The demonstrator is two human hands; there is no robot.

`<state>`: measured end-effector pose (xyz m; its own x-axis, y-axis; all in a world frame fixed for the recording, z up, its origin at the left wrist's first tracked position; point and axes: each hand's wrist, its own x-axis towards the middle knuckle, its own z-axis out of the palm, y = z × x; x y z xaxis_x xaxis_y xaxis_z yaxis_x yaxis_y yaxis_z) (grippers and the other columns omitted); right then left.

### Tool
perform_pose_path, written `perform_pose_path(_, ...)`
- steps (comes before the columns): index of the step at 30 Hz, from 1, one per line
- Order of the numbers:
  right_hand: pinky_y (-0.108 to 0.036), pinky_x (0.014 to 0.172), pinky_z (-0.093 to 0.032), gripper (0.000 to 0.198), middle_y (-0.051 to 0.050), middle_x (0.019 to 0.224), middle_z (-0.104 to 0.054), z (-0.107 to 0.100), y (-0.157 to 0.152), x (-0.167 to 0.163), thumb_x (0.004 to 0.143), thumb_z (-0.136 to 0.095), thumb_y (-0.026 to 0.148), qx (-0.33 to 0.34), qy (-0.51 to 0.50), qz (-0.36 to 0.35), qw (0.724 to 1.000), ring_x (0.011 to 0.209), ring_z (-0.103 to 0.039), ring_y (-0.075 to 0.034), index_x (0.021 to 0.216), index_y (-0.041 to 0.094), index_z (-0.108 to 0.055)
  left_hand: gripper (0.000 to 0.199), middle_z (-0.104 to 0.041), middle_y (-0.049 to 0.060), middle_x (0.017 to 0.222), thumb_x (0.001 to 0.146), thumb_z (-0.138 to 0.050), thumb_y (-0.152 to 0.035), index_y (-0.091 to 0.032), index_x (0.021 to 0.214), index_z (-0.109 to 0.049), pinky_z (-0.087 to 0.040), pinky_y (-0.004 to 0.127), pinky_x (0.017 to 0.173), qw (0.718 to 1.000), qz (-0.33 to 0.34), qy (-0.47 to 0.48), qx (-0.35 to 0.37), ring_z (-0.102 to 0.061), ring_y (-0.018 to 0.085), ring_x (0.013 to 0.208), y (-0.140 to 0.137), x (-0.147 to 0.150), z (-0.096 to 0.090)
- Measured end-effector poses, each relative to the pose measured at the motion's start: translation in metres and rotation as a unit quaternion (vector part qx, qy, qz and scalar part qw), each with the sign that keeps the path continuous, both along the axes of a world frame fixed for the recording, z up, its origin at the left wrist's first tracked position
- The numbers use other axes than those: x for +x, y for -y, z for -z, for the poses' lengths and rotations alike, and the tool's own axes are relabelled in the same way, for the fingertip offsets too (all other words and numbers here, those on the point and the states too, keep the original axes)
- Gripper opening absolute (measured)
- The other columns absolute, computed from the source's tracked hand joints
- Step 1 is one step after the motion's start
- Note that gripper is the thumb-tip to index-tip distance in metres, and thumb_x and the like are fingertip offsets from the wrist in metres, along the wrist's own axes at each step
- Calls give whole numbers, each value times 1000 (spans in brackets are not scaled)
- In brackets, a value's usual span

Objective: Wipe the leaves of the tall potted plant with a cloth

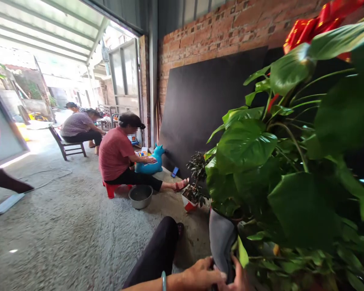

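At the bottom edge, my left hand [204, 275], with a pale green bangle at the wrist, has its fingers closed by the lower end of a smooth grey curved object [221, 236], which looks like a planter. My right hand [239, 277] is close beside it, its fingers bent and partly cut off by the frame. The fingertips of both hands nearly meet around something dark; what they grip is too hidden to name. Large green leaves [245, 149] of a potted plant overhang the grey object and my right hand.
My dark-trousered knee [160, 246] extends forward. A small plant in a white and red pot [190, 202] stands ahead. Beyond, a person in a red shirt [115, 155] sits by a grey basin [140, 197] and a blue inflatable animal [151, 163]. A black board [200, 105] leans on brick.
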<state>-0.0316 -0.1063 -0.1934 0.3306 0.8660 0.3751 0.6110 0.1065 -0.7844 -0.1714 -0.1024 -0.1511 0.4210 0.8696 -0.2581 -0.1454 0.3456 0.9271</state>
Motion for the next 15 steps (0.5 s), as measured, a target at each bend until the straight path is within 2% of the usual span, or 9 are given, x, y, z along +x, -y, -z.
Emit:
perform_pose_path(3,-49,87,-53,59,-21,120,-68,-14,5,-15,93,-50,56,82,112,-57,989,107,-65,-39,136,15,-53,68,-70,6,88,51,-91,-61,-18,101,-75,-54,36,84,992,-68,96,-52,-66,23,82,-4,6,-25)
perform_pose_path(5,-49,89,-52,53,-21,119,-67,-29,8,-26,95,-53,48,134,182,-87,970,108,-63,-38,135,15,-56,62,-70,8,88,54,-91,-59,-16,95,-73,-53,34,85,982,-97,146,-68,-66,23,84,-8,3,-40)
perform_pose_path(8,-49,92,-52,41,-21,116,-66,-55,13,-40,94,-54,33,177,257,-95,945,113,-59,-37,128,13,-60,58,-72,9,97,63,-89,-55,-16,103,-71,-52,34,90,973,-112,197,-44,-66,24,90,-15,-9,-59)
perform_pose_path(11,-45,93,-52,39,-17,113,-67,-82,14,-47,89,-53,18,171,300,-128,930,112,-59,-33,126,14,-63,59,-71,9,105,63,-91,-46,-17,110,-71,-51,35,93,974,-103,200,9,-65,24,96,-18,-21,-71)
perform_pose_path(15,-41,81,-54,39,-14,104,-72,-112,11,-53,86,-51,9,98,361,-160,913,98,-64,-31,118,18,-71,45,-71,9,102,63,-91,-36,-17,99,-72,-49,35,95,978,-89,191,10,-65,24,98,-20,-26,-75)
